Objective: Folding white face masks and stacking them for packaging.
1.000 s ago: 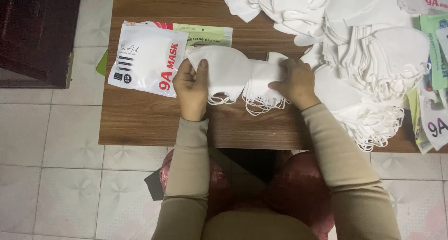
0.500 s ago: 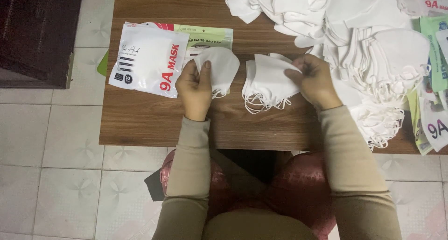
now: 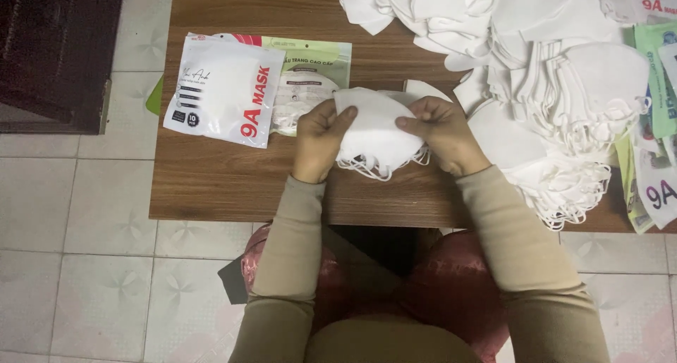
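A small stack of folded white face masks (image 3: 374, 130) is pinched between both my hands just above the wooden table (image 3: 211, 186). My left hand (image 3: 319, 138) grips its left edge with the thumb on top. My right hand (image 3: 443, 134) grips its right edge. Ear loops hang down under the stack. Two flat mask packets lie to the left: a white one (image 3: 222, 91) overlapping a green-topped one (image 3: 314, 70).
A large heap of loose white masks (image 3: 543, 67) covers the table's right and far side. More printed packets (image 3: 656, 123) lie at the right edge. A dark cabinet (image 3: 49, 52) stands on the tiled floor at the left. I sit on a red stool (image 3: 451, 278).
The two separate bunches of masks, held apart half a second ago, have been brought together into one stack between my hands.
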